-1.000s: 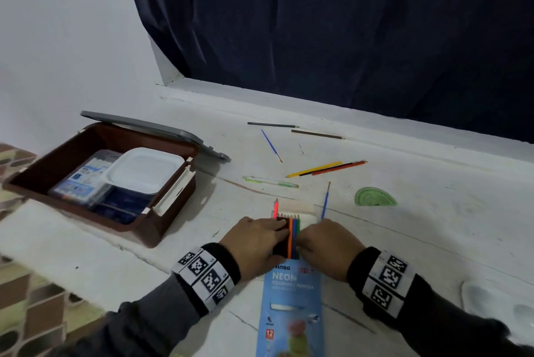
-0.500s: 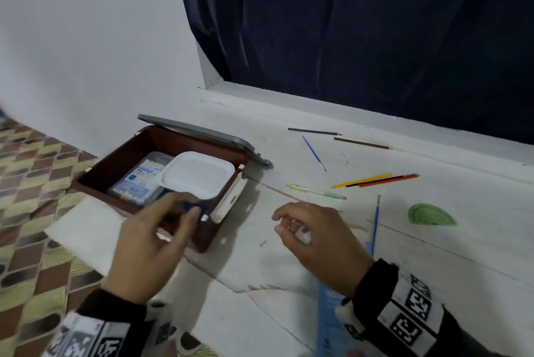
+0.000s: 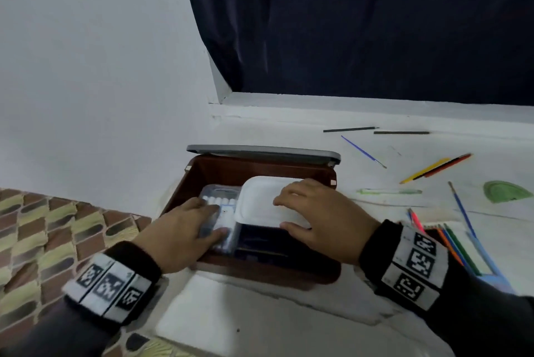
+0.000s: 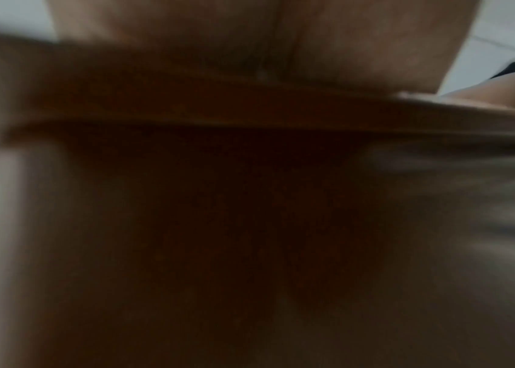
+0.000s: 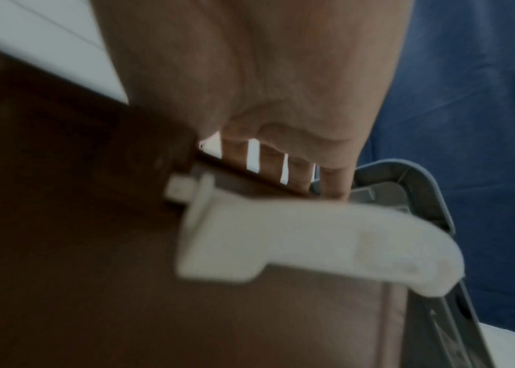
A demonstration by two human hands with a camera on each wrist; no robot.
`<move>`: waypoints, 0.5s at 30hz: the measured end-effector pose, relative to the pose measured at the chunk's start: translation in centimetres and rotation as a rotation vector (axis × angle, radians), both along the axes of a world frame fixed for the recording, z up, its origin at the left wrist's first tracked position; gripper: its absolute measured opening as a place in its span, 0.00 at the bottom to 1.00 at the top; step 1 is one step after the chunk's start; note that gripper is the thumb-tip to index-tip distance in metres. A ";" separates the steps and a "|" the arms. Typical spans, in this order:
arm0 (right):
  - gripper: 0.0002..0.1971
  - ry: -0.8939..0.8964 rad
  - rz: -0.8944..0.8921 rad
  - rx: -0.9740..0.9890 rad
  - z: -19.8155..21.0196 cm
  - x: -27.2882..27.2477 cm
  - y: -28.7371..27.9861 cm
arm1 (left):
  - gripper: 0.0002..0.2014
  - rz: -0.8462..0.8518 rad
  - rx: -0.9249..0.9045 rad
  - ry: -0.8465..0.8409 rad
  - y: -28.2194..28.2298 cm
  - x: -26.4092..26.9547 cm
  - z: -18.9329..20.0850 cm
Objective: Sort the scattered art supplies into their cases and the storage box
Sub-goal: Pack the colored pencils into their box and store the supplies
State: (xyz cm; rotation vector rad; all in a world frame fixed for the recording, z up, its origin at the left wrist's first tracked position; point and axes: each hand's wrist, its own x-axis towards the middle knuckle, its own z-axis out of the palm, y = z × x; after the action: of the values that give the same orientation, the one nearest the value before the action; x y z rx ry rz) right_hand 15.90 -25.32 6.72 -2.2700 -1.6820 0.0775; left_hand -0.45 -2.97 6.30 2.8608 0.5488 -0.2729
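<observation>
In the brown storage box [image 3: 261,270] at the left end of the white ledge [image 3: 289,325], both hands had arrived among the contents. The left hand [image 3: 185,229] lay over the clear case of white-capped tubes [image 3: 221,206], thumb along its near edge and fingers across the top; it seemed to be clasping the case, though blur made the hold hard to confirm. The right hand [image 3: 315,212] spanned the white palette tray [image 3: 260,200], fingers curled over the far part and thumb hooked at the near corner, gripping it.

A second earlier those hands had been together at the blue pencil pack [image 3: 488,267], feeding coloured pencils [image 3: 450,244] in. Half a second earlier the left was reaching toward the box while the right hovered with loose fingers over the ledge. Now the pack lay unattended at the right with its pencils poking out of the open end, and the head had swung left to centre the box. By this reading, the person had paused filling the pack to rearrange the box, probably making room.

Much stayed unsorted on the ledge: the yellow and red pencils [image 3: 436,167], two dark pencils [image 3: 375,129], thin blue brushes [image 3: 362,151], a pale green pen [image 3: 388,191] and the green protractor [image 3: 505,190]. The grey lid [image 3: 263,151] stood open behind the box. The left wrist view was too dark to add anything.
</observation>
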 end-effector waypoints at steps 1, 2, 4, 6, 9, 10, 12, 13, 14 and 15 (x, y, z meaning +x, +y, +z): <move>0.24 -0.017 -0.022 -0.050 -0.4 -0.1 0.4 | 0.37 -0.014 0.028 0.038 0.0 0.5 0.0; 0.27 -0.033 -0.044 -0.109 -0.8 -0.2 0.8 | 0.32 -0.027 0.050 0.054 -0.1 1.1 -0.1; 0.30 -0.063 -0.075 -0.216 -1.3 -0.6 1.2 | 0.33 -0.034 0.056 0.065 0.1 1.8 -0.6; 0.31 -0.097 -0.096 -0.260 -1.7 -1.1 1.3 | 0.42 -0.047 0.065 0.081 0.2 2.5 -0.8; 0.30 -0.095 -0.137 -0.251 -2.0 -1.4 1.3 | 0.51 -0.049 0.107 0.163 0.0 3.0 -0.9; 0.29 -0.095 -0.152 -0.239 -2.1 -1.4 1.4 | 0.52 -0.048 0.109 0.165 -0.1 3.1 -0.8; 0.26 -0.099 -0.172 -0.200 -2.4 -1.4 1.4 | 0.52 -0.024 0.102 0.149 -0.2 3.3 -0.7; 0.24 -0.100 -0.179 -0.183 -2.6 -1.4 1.5 | 0.53 -0.009 0.099 0.142 -0.2 3.3 -0.6; 0.23 -0.100 -0.186 -0.172 -2.8 -1.4 1.4 | 0.53 0.007 0.092 0.139 -0.3 3.4 -0.6; 0.22 -0.099 -0.192 -0.162 -3.0 -1.4 1.4 | 0.52 0.019 0.085 0.139 -0.4 3.4 -0.5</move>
State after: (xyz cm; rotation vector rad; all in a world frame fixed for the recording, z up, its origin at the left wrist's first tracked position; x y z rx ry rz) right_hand 14.51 -23.91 3.75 -2.5834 -1.5451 0.0607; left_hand 2.91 -3.40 5.78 2.9319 0.6276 -0.4584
